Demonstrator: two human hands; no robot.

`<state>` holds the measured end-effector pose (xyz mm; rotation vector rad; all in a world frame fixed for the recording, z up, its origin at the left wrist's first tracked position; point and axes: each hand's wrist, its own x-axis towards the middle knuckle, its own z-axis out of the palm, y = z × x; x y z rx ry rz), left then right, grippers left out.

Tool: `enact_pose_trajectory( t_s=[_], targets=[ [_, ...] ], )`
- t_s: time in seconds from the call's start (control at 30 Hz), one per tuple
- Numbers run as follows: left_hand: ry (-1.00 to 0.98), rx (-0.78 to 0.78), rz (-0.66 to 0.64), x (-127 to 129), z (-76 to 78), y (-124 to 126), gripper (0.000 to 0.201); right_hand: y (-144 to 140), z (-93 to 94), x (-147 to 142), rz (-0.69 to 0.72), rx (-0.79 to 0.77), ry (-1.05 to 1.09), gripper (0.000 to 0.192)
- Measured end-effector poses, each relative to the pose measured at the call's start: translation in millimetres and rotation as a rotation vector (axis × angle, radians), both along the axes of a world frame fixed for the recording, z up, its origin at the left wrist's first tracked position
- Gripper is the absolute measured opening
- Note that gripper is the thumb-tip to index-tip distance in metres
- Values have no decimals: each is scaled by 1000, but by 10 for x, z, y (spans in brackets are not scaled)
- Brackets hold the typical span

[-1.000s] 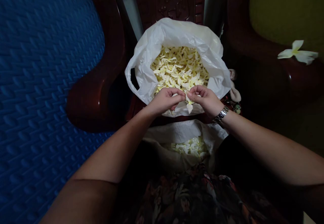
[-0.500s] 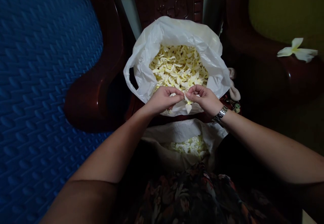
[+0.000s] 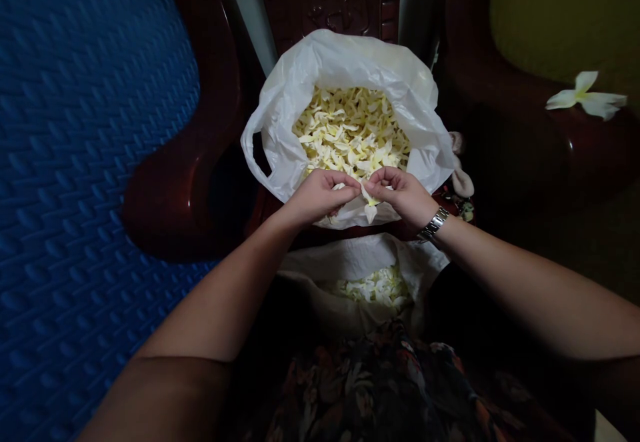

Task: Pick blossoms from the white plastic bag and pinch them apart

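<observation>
Over the near rim of a white plastic bag (image 3: 280,115), my two hands meet with their fingertips almost touching. My right hand (image 3: 400,190), with a metal watch on its wrist, pinches a white flower with a yellow centre (image 3: 371,211), whose petals hang below the fingers. Thumb and forefinger of my left hand (image 3: 323,194) are pinched together at the same flower's upper edge. White petals also show just under my left hand. Many pale yellow and white flowers (image 3: 353,125) fill the bag behind my hands.
Below, by my lap, a second white bag (image 3: 345,255) holds more whitish petals (image 3: 383,285). Dark wooden armrests flank both sides, and one loose white flower (image 3: 587,97) lies on the right one. A blue textured mat (image 3: 90,162) covers the left.
Both hands stay pinched at the flower, nearly in the same pose. The whole view has shifted very slightly.
</observation>
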<state>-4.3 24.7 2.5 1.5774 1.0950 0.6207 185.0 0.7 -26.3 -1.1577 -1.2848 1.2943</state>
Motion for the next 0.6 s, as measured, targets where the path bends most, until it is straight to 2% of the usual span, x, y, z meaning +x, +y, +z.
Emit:
enact_pose_trajectory(
  t_s=[0.6],
  targets=[
    [9, 4, 20, 14, -22, -13, 20, -16, 0, -13, -21, -41, 25, 49]
  ],
)
